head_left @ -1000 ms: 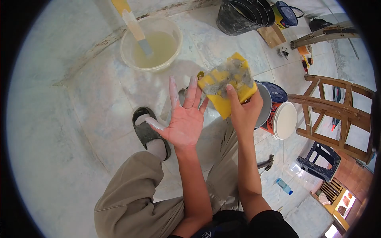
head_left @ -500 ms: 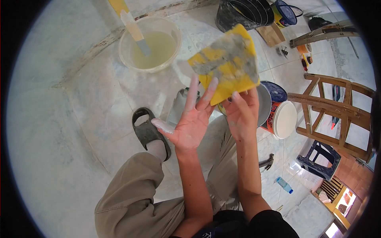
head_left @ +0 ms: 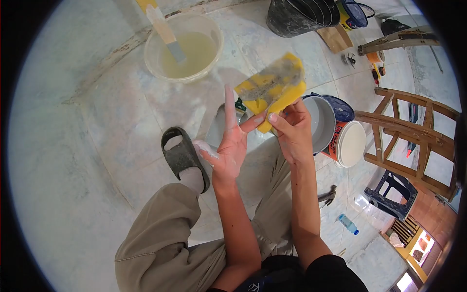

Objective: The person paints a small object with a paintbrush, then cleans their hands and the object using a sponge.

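In my right hand (head_left: 294, 134) is a yellow cleaning cloth (head_left: 272, 87) smeared with grey paste, pinched near its lower corner between thumb and fingers. My left hand (head_left: 231, 148) stands beside it with thumb and index finger spread. Another left finger reaches across to the cloth's lower edge and touches it; the remaining left fingers are partly hidden. Whitish residue coats the left thumb and fingers. Behind the hands on the floor lies a flat metal tool (head_left: 216, 126) with a dark green part, partly covered by the left hand.
A white tub (head_left: 151, 61) of cloudy water holds a paint-smeared wooden stick (head_left: 160, 24). To the right stand a grey-filled bucket (head_left: 318, 121), a white-lidded bucket (head_left: 351, 144) and a wooden ladder (head_left: 399, 126). A black bucket (head_left: 294, 24), hammer (head_left: 328, 195) and water bottle (head_left: 348, 224) are farther out.
The cloth has come down and folded over at its lower part, gripped by the right hand. My left hand has turned more edge-on, one finger against the cloth.
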Available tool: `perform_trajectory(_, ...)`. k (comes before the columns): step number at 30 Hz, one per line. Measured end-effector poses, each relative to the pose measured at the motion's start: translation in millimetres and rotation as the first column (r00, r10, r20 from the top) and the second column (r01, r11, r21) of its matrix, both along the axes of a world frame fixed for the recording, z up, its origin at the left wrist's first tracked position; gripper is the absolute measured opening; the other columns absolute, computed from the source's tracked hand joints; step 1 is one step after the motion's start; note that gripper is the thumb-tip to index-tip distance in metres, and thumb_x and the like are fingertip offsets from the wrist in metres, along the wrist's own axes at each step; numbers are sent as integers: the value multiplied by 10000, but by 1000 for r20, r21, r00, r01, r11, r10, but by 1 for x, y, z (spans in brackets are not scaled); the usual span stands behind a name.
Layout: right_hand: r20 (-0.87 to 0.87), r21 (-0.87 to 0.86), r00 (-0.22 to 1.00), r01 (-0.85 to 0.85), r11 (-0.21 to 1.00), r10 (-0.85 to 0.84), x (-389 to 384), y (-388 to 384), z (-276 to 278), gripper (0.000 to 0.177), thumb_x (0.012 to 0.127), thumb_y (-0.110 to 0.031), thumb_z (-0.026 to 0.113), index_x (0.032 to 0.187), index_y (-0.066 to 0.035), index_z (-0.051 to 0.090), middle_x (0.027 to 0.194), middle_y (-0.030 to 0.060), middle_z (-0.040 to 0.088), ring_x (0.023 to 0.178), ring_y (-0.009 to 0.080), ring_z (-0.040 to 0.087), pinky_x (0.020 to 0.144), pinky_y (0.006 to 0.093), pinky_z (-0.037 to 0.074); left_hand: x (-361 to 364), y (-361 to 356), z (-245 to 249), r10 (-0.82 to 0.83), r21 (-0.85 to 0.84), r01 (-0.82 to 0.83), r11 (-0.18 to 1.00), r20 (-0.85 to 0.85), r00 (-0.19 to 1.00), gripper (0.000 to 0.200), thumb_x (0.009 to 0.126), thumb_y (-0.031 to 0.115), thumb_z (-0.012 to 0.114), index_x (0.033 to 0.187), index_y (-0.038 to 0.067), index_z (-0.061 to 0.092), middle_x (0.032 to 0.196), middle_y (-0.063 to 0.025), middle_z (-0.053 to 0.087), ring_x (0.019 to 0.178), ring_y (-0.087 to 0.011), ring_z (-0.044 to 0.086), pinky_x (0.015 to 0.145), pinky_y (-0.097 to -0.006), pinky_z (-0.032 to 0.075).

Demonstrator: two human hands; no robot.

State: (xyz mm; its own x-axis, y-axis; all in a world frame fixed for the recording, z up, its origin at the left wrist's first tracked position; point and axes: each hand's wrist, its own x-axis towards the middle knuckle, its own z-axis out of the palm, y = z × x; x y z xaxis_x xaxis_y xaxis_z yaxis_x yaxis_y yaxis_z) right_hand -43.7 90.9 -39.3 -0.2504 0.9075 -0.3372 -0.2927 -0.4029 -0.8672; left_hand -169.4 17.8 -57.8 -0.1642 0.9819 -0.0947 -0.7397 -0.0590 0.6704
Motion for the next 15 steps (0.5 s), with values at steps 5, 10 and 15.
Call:
perform_trajectory(5,132,222,989,30,974,-61,-3,1,16,523,740,113,804,1172,-22,542,1144,128,668,1040,212,683,915,350,566,-7,2,-17,100,-95,-130,987,-271,957,1111,864,827,416,1640,124,45,1348,-219,612,1416,-286,424,1211,-429,188)
perform_trajectory(10,169,284,976,-184,941,140,8,-2,23,604,696,121,827,1205,-15,531,1133,99,650,1020,183,676,860,321,592,-9,6,6,364,-333,-555,763,-487,794,1131,813,370,841,1612,33,116,1570,-198,337,1439,-317,371,1162,-480,305)
perform_trajectory(15,224,68,930,-312,948,290,-21,-20,27,677,698,46,869,1311,27,582,1126,87,677,961,123,671,774,279,605,-2,4,-11,281,-98,-734,672,-883,375,1225,754,190,859,1637,166,10,1633,-229,183,1469,-373,334,1158,-612,249)
